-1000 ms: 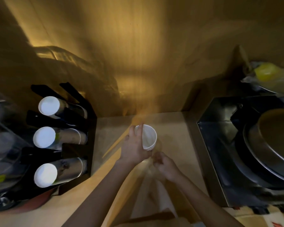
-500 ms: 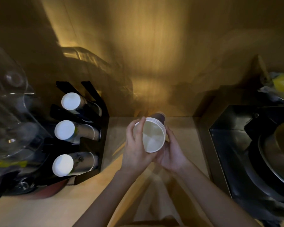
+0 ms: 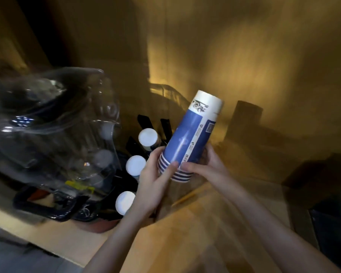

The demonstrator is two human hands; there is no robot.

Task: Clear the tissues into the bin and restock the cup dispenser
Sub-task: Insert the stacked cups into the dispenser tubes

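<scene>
A stack of blue and white paper cups (image 3: 193, 134) tilts up and to the right above the wooden counter, rim end uppermost. My left hand (image 3: 156, 180) grips the stack's lower end from the left. My right hand (image 3: 207, 166) holds the same end from the right, fingers across the front. Just left of my hands stands the black cup dispenser (image 3: 146, 125), with three white cup ends (image 3: 135, 164) facing me in a slanted column. No tissues or bin are in sight.
A large clear plastic container (image 3: 53, 127) on a dark base fills the left side. The wooden counter (image 3: 165, 233) runs below my arms, with a dark metal sink edge (image 3: 327, 219) at the right. A dark box (image 3: 244, 119) stands by the back wall.
The cup stack has been turned from rim-toward-me to tilted with its blue side showing. My view has swung left, so the dispenser and clear container sit closer to the middle.
</scene>
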